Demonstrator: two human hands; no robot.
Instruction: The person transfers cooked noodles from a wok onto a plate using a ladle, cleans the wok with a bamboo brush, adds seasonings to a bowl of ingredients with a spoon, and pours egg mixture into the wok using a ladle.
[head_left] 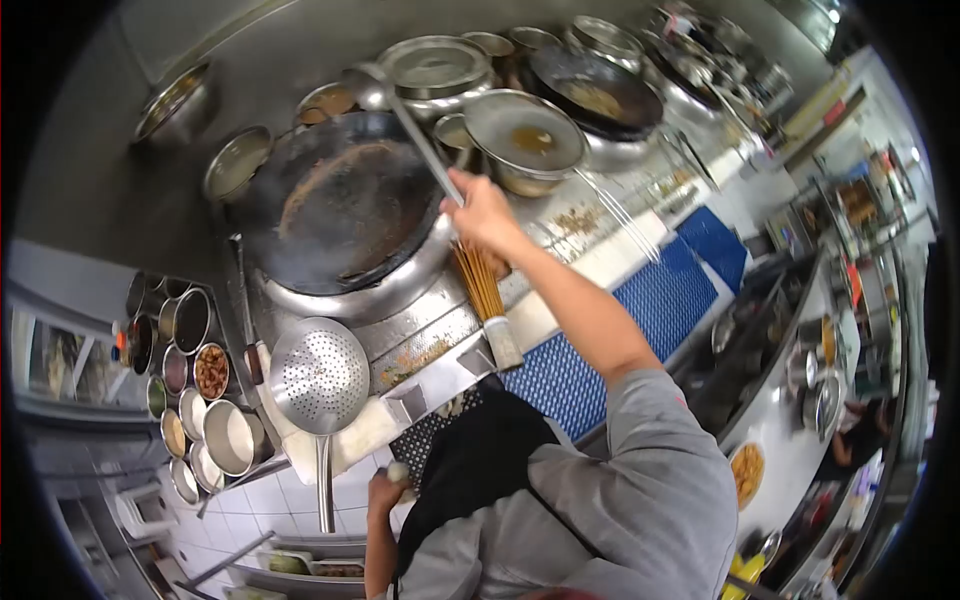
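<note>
My right hand (pixel 482 213) is closed around the long handle of a metal ladle (pixel 418 135), its bowl over the far side near the lidded pots. Left of that hand sits a large dark wok (pixel 340 215), with steam over it and brownish residue inside. A bamboo wok brush (pixel 480 285) stands just below my right hand; whether they touch is unclear. Low by the apron, my left hand (pixel 383 495) is closed on a small whitish thing that I cannot make out. Nearest to it is the handle of a perforated skimmer (pixel 320 375) resting on the counter edge.
A strainer (pixel 525 135) lies over a pot at the back, beside a second wok (pixel 595 95). Metal containers of ingredients (pixel 211 370) stand at left. Blue matting (pixel 650 310) runs along the right. Behind, a person (pixel 862 435) is near a counter with a food plate (pixel 747 472).
</note>
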